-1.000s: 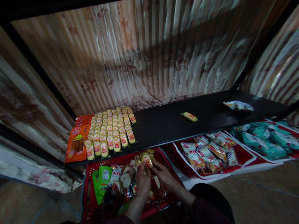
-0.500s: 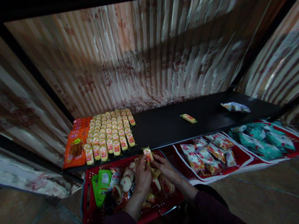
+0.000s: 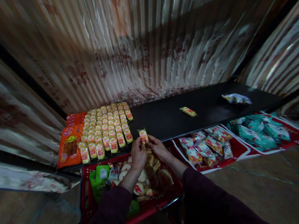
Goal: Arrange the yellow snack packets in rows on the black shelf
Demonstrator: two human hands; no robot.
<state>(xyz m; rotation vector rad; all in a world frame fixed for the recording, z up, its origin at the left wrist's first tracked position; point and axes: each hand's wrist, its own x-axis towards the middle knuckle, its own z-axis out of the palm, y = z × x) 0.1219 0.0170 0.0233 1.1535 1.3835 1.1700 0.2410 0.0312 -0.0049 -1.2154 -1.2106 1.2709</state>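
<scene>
Between my two hands is a small wrapped snack cake (image 3: pixel 143 136), yellow with a red and white label, held upright at the shelf's front edge. My left hand (image 3: pixel 138 154) grips it from the left, and my right hand (image 3: pixel 157 148) closes on its right side. Just left of it, rows of the same wrapped cakes (image 3: pixel 105 130) stand packed on the black shelf (image 3: pixel 161 119). Below my hands sits a red basket (image 3: pixel 158 208) of mixed packaged snacks, partly hidden by my forearms.
Orange snack packets (image 3: pixel 69 144) lie at the shelf's left end. One loose cake (image 3: pixel 188 111) and a white-blue packet (image 3: pixel 236 98) lie farther right. Below the front edge are red-lined containers of white-orange snack bags (image 3: pixel 206 148) and teal bags (image 3: pixel 259 131). A corrugated sheet (image 3: pixel 143 49) backs the shelf.
Both hands have risen and moved forward with the cake, from above the basket to the shelf's front edge beside the rows. The camera view has tilted down somewhat.
</scene>
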